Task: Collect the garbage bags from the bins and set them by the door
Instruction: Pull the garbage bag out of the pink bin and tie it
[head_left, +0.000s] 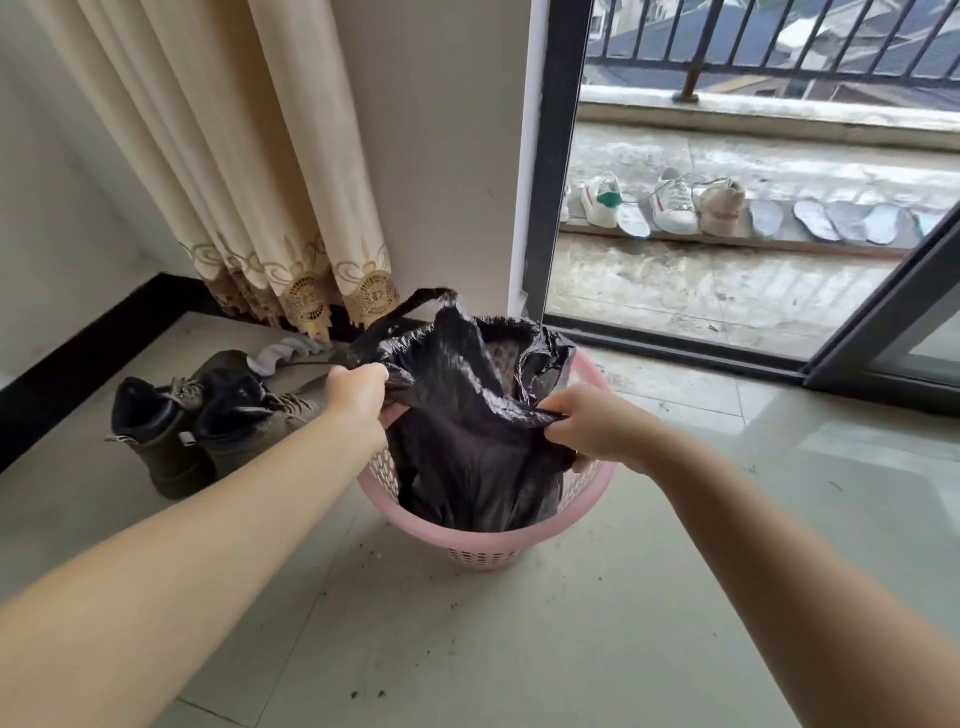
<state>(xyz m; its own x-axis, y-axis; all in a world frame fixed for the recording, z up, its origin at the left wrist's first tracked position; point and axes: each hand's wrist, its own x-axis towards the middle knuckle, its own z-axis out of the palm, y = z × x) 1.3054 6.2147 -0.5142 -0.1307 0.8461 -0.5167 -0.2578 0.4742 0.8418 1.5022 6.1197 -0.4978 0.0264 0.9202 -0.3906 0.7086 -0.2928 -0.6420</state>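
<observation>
A black garbage bag (467, 415) sits inside a pink perforated bin (483, 543) on the tiled floor. My left hand (358, 397) grips the bag's rim on the left side. On the right side, my right hand (592, 423) pinches the rim. The bag's top is pulled up and partly gathered above the bin, and one handle loop sticks up at the back. The bag's contents are hidden.
A pair of dark boots (197, 415) and a grey sock (283, 353) lie left of the bin under a beige curtain (249, 156). An open sliding balcony door (883, 332) is at the right, with sneakers (670, 200) and insoles outside.
</observation>
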